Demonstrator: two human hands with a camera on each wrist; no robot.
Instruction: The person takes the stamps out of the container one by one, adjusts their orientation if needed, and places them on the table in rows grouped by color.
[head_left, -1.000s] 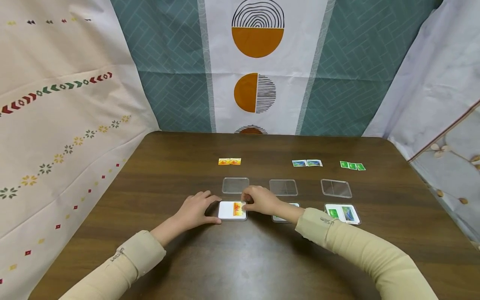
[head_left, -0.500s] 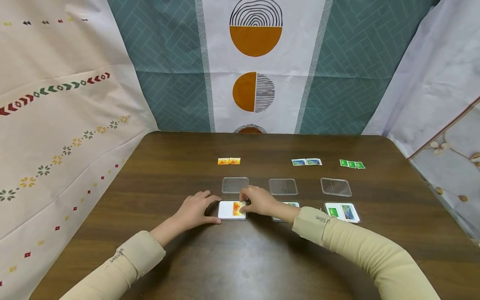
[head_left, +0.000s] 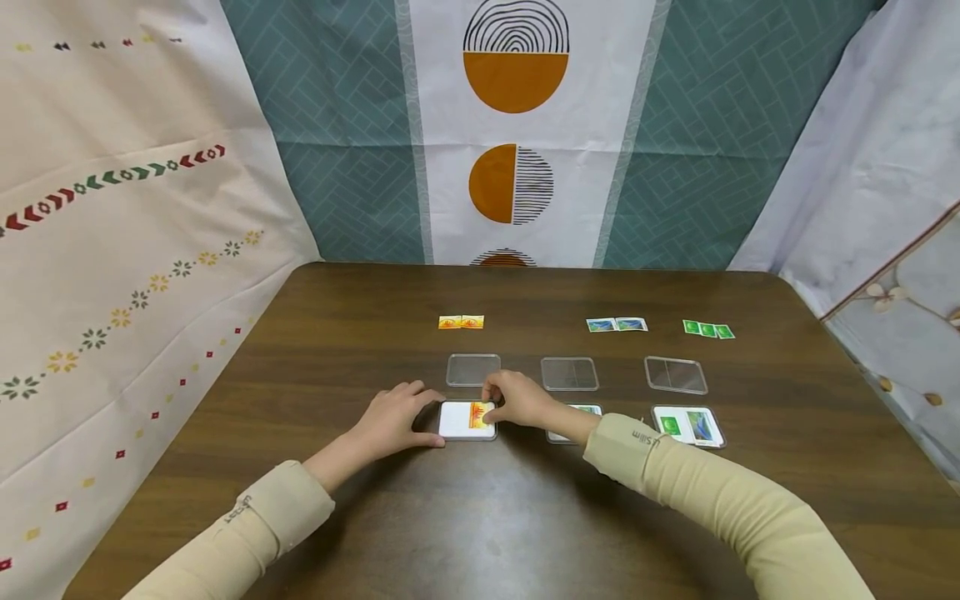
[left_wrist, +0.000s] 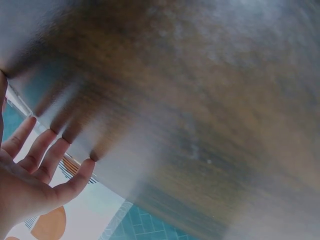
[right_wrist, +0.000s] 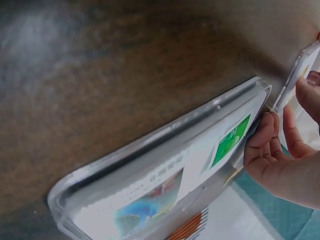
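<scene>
A clear card case (head_left: 450,437) with a white card (head_left: 453,419) in it lies flat before me. At the card's right side is a small orange stamp-like picture (head_left: 477,415). My right hand (head_left: 522,398) pinches at this picture with thumb and curled fingers, partly covering it. In the right wrist view the thumb (right_wrist: 306,95) touches the top face of the case. My left hand (head_left: 393,421) rests at the case's left edge, thumb at the near corner and forefinger at the far one. Its spread fingertips reach the tabletop in the left wrist view.
Two filled cases, a middle one (head_left: 555,437) partly under my right wrist and a right one (head_left: 687,439), lie to the right. Behind stand three clear lids (head_left: 472,371). Farther back are orange stamps (head_left: 461,322), blue stamps (head_left: 616,324) and green stamps (head_left: 708,329).
Both hands keep their places at the left case. The right thumb and fingers shift only slightly at the orange picture, and the head view sways a little.
</scene>
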